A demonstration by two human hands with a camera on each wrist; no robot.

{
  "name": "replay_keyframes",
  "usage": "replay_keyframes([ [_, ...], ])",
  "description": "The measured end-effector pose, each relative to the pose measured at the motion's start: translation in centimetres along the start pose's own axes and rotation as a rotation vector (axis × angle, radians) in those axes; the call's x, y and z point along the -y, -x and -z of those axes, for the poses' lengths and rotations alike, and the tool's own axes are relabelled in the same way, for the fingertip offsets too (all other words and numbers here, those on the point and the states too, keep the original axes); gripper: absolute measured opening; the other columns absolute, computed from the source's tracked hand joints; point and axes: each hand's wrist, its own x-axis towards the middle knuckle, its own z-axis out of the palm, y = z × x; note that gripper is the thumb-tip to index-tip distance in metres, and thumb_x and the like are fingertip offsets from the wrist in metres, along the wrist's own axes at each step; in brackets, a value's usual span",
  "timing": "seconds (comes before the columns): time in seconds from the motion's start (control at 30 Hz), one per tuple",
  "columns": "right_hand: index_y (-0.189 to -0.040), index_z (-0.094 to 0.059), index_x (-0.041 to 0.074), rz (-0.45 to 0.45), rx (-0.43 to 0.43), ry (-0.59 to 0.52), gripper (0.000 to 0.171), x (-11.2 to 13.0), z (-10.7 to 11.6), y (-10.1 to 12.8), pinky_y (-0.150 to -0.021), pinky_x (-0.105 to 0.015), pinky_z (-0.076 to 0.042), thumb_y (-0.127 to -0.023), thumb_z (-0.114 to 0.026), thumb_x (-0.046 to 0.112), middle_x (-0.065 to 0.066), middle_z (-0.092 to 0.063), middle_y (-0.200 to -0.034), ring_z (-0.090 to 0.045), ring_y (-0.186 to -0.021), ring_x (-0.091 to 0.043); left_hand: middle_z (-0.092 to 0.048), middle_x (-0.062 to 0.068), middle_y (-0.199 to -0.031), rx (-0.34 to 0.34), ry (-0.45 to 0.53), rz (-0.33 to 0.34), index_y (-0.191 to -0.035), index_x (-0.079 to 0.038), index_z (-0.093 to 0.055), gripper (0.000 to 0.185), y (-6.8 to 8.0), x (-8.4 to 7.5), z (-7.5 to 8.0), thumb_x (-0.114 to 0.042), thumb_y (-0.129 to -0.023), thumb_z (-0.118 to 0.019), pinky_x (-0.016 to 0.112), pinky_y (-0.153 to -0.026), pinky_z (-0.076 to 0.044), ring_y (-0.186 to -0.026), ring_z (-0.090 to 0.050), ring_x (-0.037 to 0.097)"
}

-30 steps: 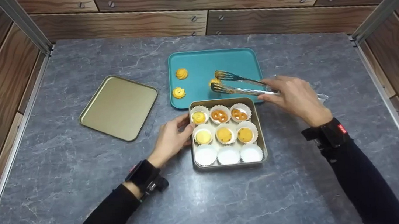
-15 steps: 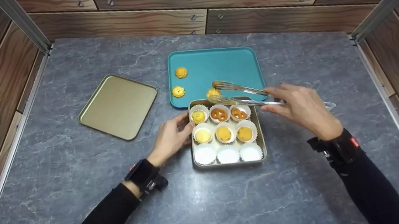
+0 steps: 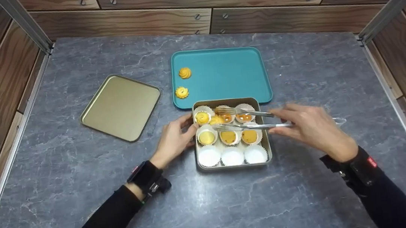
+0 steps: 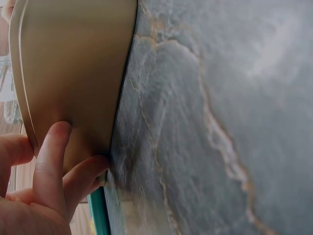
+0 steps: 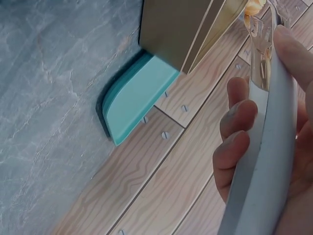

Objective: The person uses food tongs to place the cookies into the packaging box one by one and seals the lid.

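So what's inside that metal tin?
The tin holds nine white paper cups. The back six hold cookies and the front three look empty. The tongs carry another cookie over the back row, partly hiding those cups.

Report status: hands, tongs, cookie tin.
Left hand rests against the tin, steadying it. Right hand grips the tongs, a cookie pinched above the filled cups. Front row cups unfilled, nothing blocking.

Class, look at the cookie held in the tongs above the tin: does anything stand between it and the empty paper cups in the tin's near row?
Nothing visible does. The right hand grips the tongs, which hold the cookie above the tin. The three empty paper cups in the near row lie uncovered. The left hand touches the tin's left wall, clear of that row.
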Motion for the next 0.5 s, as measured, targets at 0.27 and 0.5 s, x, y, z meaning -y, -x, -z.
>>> replay_keyframes([
  [0.27,-0.126,-0.075,0.014,0.061,0.023,-0.018,0.053,1.3,-0.2,0.7,-0.046,-0.018,-0.047,-0.08,-0.086,0.037,-0.001,-0.071,-0.089,-0.053,-0.059,-0.004,-0.059,0.021,-0.144,0.008,0.001,0.006,-0.154,-0.003,-0.044,0.058,0.1,0.0,0.0,-0.018,-0.102,-0.066,0.026,-0.071,-0.066,-0.1,-0.073,0.024],
  [0.5,-0.126,-0.075,0.015,0.093,0.066,-0.05,0.051,2.3,-0.6,0.9,-0.049,-0.016,-0.048,-0.083,-0.084,0.041,0.001,-0.072,-0.092,-0.055,-0.062,-0.003,-0.06,0.021,-0.143,0.001,0.011,0.006,-0.154,-0.004,-0.046,0.058,-0.1,0.1,0.0,-0.018,-0.102,-0.067,0.03,-0.074,-0.066,-0.101,-0.072,0.023],
])
